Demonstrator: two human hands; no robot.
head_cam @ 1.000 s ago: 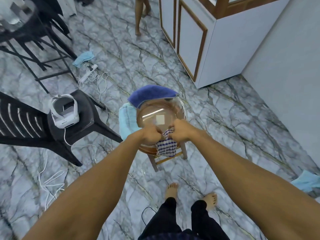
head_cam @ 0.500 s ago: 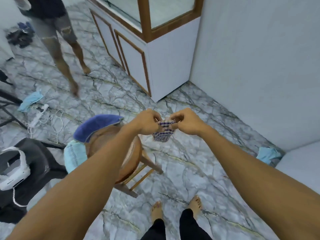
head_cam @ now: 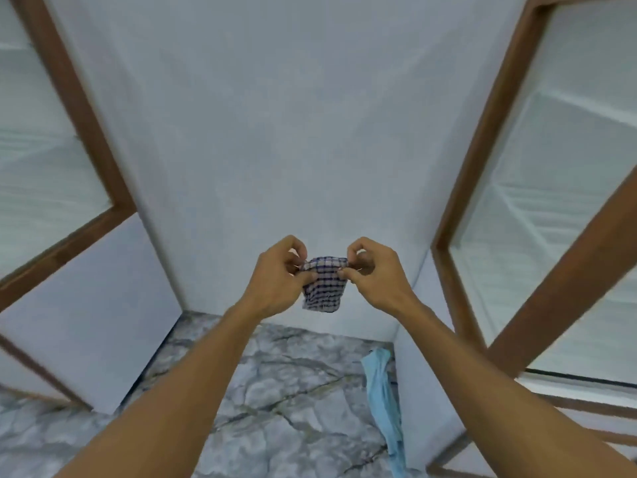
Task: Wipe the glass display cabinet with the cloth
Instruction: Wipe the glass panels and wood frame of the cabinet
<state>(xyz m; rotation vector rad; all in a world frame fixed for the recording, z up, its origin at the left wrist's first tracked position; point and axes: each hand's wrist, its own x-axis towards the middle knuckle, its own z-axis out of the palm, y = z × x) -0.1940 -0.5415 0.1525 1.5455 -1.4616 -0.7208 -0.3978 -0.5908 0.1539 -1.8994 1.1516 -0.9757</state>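
A small blue-and-white checked cloth (head_cam: 324, 286) hangs folded between my two hands at chest height. My left hand (head_cam: 277, 279) pinches its upper left corner, and my right hand (head_cam: 374, 276) pinches its upper right corner. A glass display cabinet (head_cam: 551, 188) with a brown wooden frame and white base stands close on my right. A second glass cabinet (head_cam: 44, 160) of the same kind stands on my left. Neither hand touches glass.
A plain white wall (head_cam: 275, 132) fills the space straight ahead between the two cabinets. Grey marbled floor (head_cam: 275, 384) lies below. A light blue cloth (head_cam: 382, 398) hangs down against the right cabinet's white base.
My view has swung up and to the right, away from the stool and bowl, toward the wall between the cabinets. Both hands have risen with the checked cloth, still pinching it.
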